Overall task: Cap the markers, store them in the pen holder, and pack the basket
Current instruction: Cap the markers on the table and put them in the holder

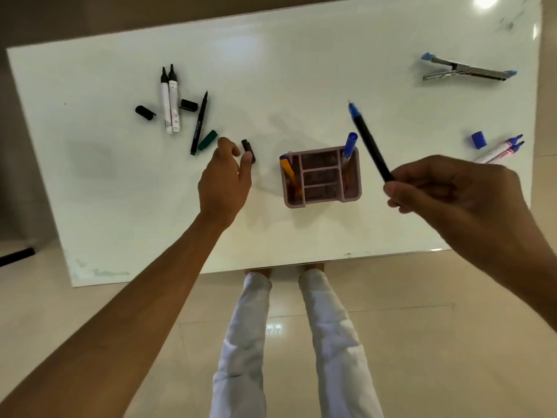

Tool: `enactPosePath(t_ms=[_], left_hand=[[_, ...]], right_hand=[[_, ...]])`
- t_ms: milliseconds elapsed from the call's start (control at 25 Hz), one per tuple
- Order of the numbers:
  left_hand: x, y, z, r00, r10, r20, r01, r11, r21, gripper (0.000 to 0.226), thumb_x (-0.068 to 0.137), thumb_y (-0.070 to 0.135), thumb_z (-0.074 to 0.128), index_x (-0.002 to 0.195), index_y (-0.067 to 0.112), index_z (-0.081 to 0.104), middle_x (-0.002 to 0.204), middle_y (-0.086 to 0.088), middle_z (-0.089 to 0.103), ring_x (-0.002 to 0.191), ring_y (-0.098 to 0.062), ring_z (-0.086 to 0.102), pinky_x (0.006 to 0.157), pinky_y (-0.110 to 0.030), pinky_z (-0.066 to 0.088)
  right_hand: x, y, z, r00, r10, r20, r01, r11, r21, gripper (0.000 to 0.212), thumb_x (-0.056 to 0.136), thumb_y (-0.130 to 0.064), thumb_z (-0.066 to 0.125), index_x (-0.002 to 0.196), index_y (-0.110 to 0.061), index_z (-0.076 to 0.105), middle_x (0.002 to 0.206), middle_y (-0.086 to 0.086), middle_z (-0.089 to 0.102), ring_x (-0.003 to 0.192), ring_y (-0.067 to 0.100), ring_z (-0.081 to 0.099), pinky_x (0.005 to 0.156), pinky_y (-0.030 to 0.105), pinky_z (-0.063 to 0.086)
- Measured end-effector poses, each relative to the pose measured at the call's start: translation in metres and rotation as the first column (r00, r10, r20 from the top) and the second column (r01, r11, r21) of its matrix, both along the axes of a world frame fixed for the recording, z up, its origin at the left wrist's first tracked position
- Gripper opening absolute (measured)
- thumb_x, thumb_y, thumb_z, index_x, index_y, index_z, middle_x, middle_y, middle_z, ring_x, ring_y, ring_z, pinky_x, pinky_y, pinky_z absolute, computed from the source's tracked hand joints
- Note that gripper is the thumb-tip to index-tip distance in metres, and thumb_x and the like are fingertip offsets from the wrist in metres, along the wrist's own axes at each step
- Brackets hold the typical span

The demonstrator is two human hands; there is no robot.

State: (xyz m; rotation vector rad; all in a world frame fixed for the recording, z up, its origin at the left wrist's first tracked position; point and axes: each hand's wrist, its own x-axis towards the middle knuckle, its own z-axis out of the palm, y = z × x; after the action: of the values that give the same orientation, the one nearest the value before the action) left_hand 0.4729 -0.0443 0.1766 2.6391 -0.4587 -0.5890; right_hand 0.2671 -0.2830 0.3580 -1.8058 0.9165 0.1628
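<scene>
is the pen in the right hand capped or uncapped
Uncapped. The thin black pen held by the right hand shows its bare blue end and pale tip, and the left hand reaches for a small black cap on the table.

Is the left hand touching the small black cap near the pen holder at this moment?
Touching. The head view shows the left hand with its thumb tip against the lower end of the black cap, no table visible between them.

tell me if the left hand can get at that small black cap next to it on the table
Probably yes. The left hand hovers right beside the small black cap, thumb and fingers spread toward it and holding nothing. Nothing lies between them on the white table, and the pen holder stands off to the side.
</scene>
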Motion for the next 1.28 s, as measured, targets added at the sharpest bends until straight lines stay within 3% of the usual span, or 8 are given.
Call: enactPosePath(t_ms=[160, 240, 400, 560, 680, 800, 1040, 1280], left_hand=[[0.009, -0.019, -0.017, 0.988, 0.082, -0.13, -0.069, 0.992, 0.104, 0.069, 0.091, 0.062, 0.072, 0.126, 0.008, 0.05, 0.113, -0.011, 0.07, 0.096, -0.029, 0.068, 0.08, -0.041, 0.056], [0.014, -0.025, -0.025, 0.992, 0.027, -0.127, -0.011, 0.993, 0.121, 0.061, 0.096, 0.051, 0.073, 0.128, 0.005, 0.05, 0.119, -0.014, 0.069, 0.105, -0.032, 0.069, 0.086, -0.045, 0.057], [0.018, -0.022, -0.026, 0.995, -0.093, -0.042, 0.097, 0.989, 0.111, 0.031, 0.106, 0.025, 0.062, 0.123, 0.0, 0.056, 0.116, -0.02, 0.067, 0.107, -0.035, 0.066, 0.079, -0.034, 0.045], [0.019, -0.003, -0.009, 0.983, -0.014, -0.184, -0.012, 0.99, -0.138, 0.025, 0.106, 0.013, 0.062, 0.129, 0.004, 0.059, 0.102, -0.016, 0.075, 0.089, -0.032, 0.075, 0.083, -0.045, 0.063], [0.013, 0.016, 0.015, 0.868, 0.093, -0.488, -0.266, 0.916, -0.3, 0.027, 0.105, 0.016, 0.067, 0.131, 0.013, 0.061, 0.101, -0.013, 0.08, 0.085, -0.023, 0.081, 0.086, -0.039, 0.067], [0.005, 0.036, 0.038, 0.763, 0.071, -0.642, -0.367, 0.866, -0.34, 0.027, 0.104, 0.02, 0.069, 0.13, 0.017, 0.061, 0.095, -0.011, 0.082, 0.087, -0.025, 0.082, 0.084, -0.037, 0.067], [-0.006, 0.059, 0.08, 0.679, -0.09, -0.729, -0.377, 0.809, -0.451, 0.013, 0.096, 0.025, 0.077, 0.107, 0.027, 0.083, 0.08, 0.005, 0.072, 0.068, -0.014, 0.07, 0.074, -0.025, 0.061], [-0.007, 0.067, 0.096, 0.622, -0.09, -0.778, -0.487, 0.734, -0.474, 0.01, 0.089, 0.028, 0.08, 0.098, 0.024, 0.084, 0.077, 0.003, 0.07, 0.064, -0.013, 0.066, 0.071, -0.023, 0.059]], right_hand=[[-0.011, 0.015, -0.008, 0.998, 0.006, -0.055, -0.001, 0.996, 0.085, 0.02, 0.087, -0.037, 0.077, 0.102, -0.026, 0.08, 0.082, -0.012, 0.08, 0.075, 0.005, 0.078, 0.071, 0.009, 0.058], [-0.014, 0.022, -0.011, 0.998, -0.012, -0.069, 0.023, 0.985, 0.168, 0.013, 0.09, -0.029, 0.077, 0.101, -0.024, 0.08, 0.081, -0.008, 0.08, 0.074, 0.009, 0.078, 0.067, 0.012, 0.058], [-0.015, 0.031, -0.012, 0.999, -0.013, -0.043, 0.024, 0.968, 0.249, 0.014, 0.092, -0.025, 0.076, 0.105, -0.021, 0.08, 0.084, -0.001, 0.08, 0.071, 0.017, 0.077, 0.064, 0.019, 0.06], [-0.011, 0.033, -0.012, 1.0, -0.016, -0.022, 0.019, 0.983, 0.183, 0.017, 0.092, -0.027, 0.075, 0.108, -0.024, 0.081, 0.077, -0.003, 0.077, 0.064, 0.013, 0.071, 0.063, 0.013, 0.056], [-0.004, 0.035, -0.013, 0.999, -0.032, -0.011, 0.033, 0.99, 0.137, 0.016, 0.092, -0.029, 0.075, 0.108, -0.026, 0.081, 0.076, -0.005, 0.077, 0.065, 0.011, 0.07, 0.062, 0.012, 0.054], [0.006, 0.04, -0.013, 1.0, -0.029, -0.009, 0.03, 0.994, 0.102, 0.017, 0.093, -0.028, 0.074, 0.109, -0.025, 0.081, 0.077, -0.007, 0.077, 0.067, 0.01, 0.07, 0.063, 0.011, 0.054], [0.028, 0.06, -0.009, 0.994, 0.106, -0.001, -0.106, 0.994, 0.017, 0.02, 0.095, -0.024, 0.073, 0.113, -0.023, 0.08, 0.076, -0.019, 0.074, 0.073, 0.003, 0.072, 0.064, 0.004, 0.05], [0.047, 0.085, -0.013, 0.995, 0.099, 0.012, -0.099, 0.994, 0.055, 0.016, 0.096, -0.022, 0.074, 0.109, -0.024, 0.081, 0.079, -0.02, 0.075, 0.071, 0.001, 0.07, 0.064, 0.005, 0.05]])
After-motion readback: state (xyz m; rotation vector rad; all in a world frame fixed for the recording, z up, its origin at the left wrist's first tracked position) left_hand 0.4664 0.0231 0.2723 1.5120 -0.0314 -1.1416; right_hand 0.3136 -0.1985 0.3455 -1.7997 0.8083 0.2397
